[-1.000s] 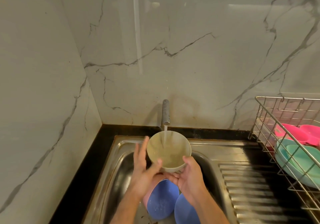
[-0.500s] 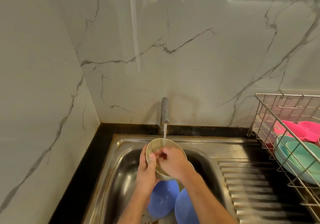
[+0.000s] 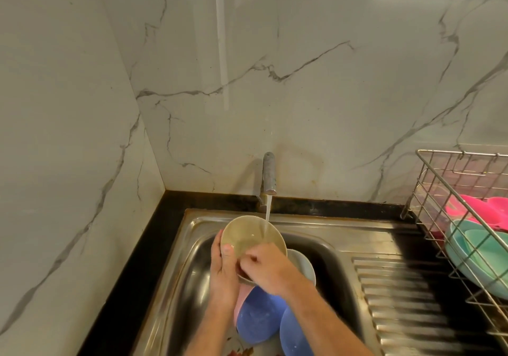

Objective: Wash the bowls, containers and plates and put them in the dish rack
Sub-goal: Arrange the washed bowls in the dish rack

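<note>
In the corner of the kitchen, two marble walls (image 3: 330,94) meet above a black counter (image 3: 132,267). A steel sink (image 3: 176,273) is set in this counter, with a ribbed draining board (image 3: 406,300) on its right side. At the far right stands a wire dish rack (image 3: 439,190); inside it lean teal plates (image 3: 478,251) and, behind them, pink plates (image 3: 494,207).

In the sink basin lie two blue plates (image 3: 258,317), a pink one (image 3: 238,303) partly hidden under them, and a white bowl (image 3: 305,265) behind the right wrist. The tap (image 3: 268,173) comes out of the back wall and water (image 3: 268,215) runs from it.

The beige bowl (image 3: 247,234) is held over the basin, tilted toward the person, and the water falls onto its inner right side. The left hand (image 3: 222,276) grasps the bowl at its left rim, the thumb lying inside on the edge and the fingers behind the wall. The right hand (image 3: 266,267) has its fingers curled and pressed against the lower inside of the bowl; whether they hold anything between them, I cannot tell.
</note>
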